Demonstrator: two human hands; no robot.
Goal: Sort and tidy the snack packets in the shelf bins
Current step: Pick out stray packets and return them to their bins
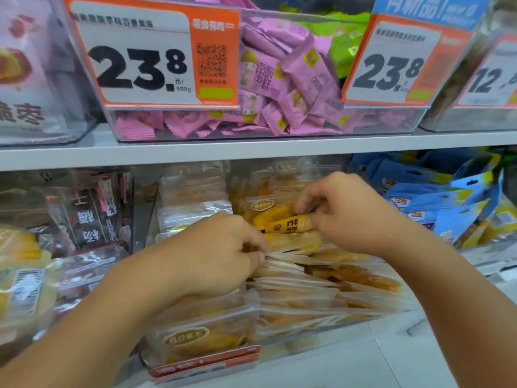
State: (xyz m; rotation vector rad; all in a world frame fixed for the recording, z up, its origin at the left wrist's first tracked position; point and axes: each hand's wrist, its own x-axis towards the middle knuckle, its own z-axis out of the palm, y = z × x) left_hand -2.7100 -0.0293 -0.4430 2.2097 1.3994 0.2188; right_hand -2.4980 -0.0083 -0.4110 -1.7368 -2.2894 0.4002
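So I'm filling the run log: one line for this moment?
left hand: pinches packet edges | right hand: holds mango packet | stage: tidying

You see: upper bin packets point(268, 79) pink | price tag point(156, 54) orange-white, black digits | lower packets point(282, 219) clear-yellow | right pouches point(447, 203) blue

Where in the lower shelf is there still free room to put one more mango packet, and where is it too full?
Free: the gap behind the row of mango packets, beside the upright packets at the back. Crowded: the front, where the left hand and right hand grip packets, and the blue packets alongside.
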